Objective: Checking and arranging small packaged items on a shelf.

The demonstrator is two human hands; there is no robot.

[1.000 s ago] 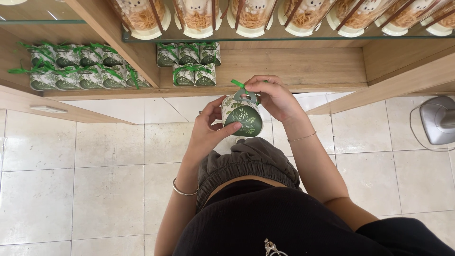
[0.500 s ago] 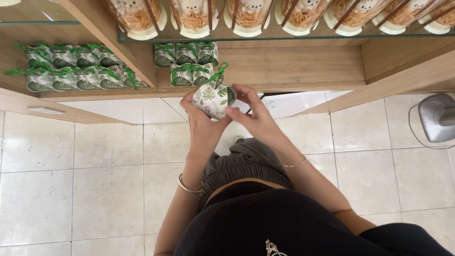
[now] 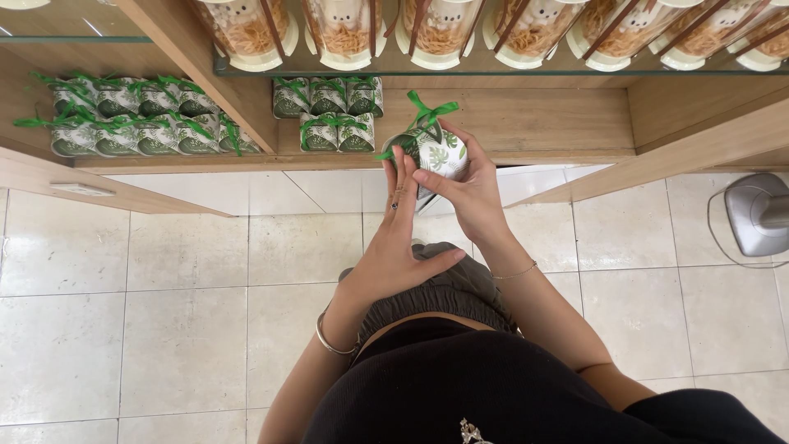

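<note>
Head view, looking down. Both hands hold one gift box [image 3: 434, 152] just in front of the lower shelf [image 3: 526, 123], above the tiled floor [image 3: 123, 271]. The box is small and white with green leaf print, tied with a green ribbon [image 3: 427, 111] whose bow stands at the end nearest the shelf. Its long axis appears to run from the person toward the shelf, bow end leading and tilted slightly left, though the hands hide much of its body.

The right hand [image 3: 468, 193] grips the box from the right and underneath, fingers curled around it. The left hand [image 3: 394, 238] lies flat against the box's left side, fingers [image 3: 400, 177] straight and together, pointing toward the shelf; it presses rather than clasps. A bangle [image 3: 329, 337] sits on the left wrist, a thin bracelet [image 3: 514, 273] on the right.

On the shelf, just left of the held box, five like boxes [image 3: 329, 115] stand in two rows. Well to the left, a larger group [image 3: 140, 119] fills the next bay. Above, a glass shelf carries jars [image 3: 444, 29]. A grey stand base [image 3: 756, 214] rests on the floor at right.
</note>
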